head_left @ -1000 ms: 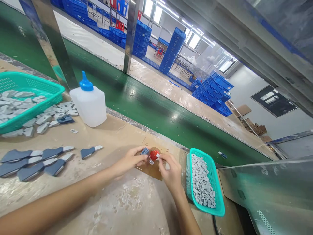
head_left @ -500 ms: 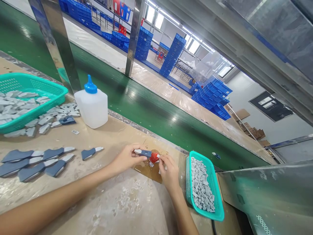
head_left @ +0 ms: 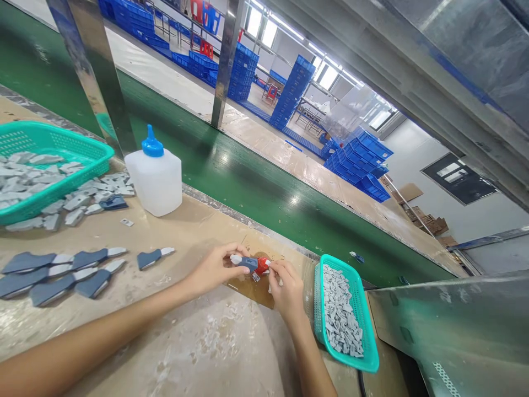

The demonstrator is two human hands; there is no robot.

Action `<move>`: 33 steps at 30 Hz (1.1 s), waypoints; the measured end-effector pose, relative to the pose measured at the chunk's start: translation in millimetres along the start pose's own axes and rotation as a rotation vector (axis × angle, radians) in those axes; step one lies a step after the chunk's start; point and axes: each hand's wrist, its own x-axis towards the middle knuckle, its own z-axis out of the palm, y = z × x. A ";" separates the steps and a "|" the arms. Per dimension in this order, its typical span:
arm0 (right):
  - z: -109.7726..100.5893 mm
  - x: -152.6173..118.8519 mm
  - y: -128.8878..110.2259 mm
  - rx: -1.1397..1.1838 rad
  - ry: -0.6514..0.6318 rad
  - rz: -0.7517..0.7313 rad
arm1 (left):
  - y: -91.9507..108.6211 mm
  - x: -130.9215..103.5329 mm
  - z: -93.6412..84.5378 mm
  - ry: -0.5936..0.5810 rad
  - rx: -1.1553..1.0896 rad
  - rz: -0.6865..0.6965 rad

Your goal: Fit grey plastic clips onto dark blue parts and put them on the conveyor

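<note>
Between thumb and fingers, my left hand (head_left: 218,268) grips a dark blue piece (head_left: 249,263) with a whitish tip. My right hand (head_left: 286,284) is closed at the other end, pinching something small and pale beside a red part (head_left: 262,266). The red part touches the dark blue piece. Under both hands lies a brown wet-looking patch (head_left: 252,293) with a small light piece on it. To the left, several dark blue pieces with white tips (head_left: 53,289) rest in rows, and one more (head_left: 149,258) lies apart.
A white bottle with blue cap (head_left: 155,179) stands behind my left forearm. Teal baskets of grey pieces are at left (head_left: 78,144) and right (head_left: 371,353). Loose grey pieces (head_left: 76,207) lie by the left basket. Beyond runs a green belt (head_left: 248,184); a metal panel (head_left: 463,325) is at right.
The dark blue piece has turned slightly in my left hand, with its whitish end showing more. A small piece on the green belt has shifted left, and another has appeared near the metal panel.
</note>
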 end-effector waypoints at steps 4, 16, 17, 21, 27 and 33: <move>-5.2 4.2 -1.1 0.002 0.018 0.008 | -2.6 0.8 -0.2 -0.073 -0.066 0.019; -8.1 8.7 -33.1 0.310 -0.016 0.140 | -8.7 1.5 2.1 -0.087 -0.143 0.020; -6.4 7.7 -33.8 0.312 -0.022 0.133 | -8.8 1.3 2.2 -0.085 -0.147 0.019; -0.7 3.7 -34.2 0.315 -0.036 0.135 | -8.2 -0.2 3.3 -0.079 -0.176 0.011; 1.3 2.0 -38.8 0.393 -0.008 0.131 | -4.3 -3.8 7.0 -0.021 -0.310 -0.060; 7.5 -1.3 -41.5 0.444 0.039 0.119 | -3.1 -13.8 19.3 0.027 -0.541 -0.202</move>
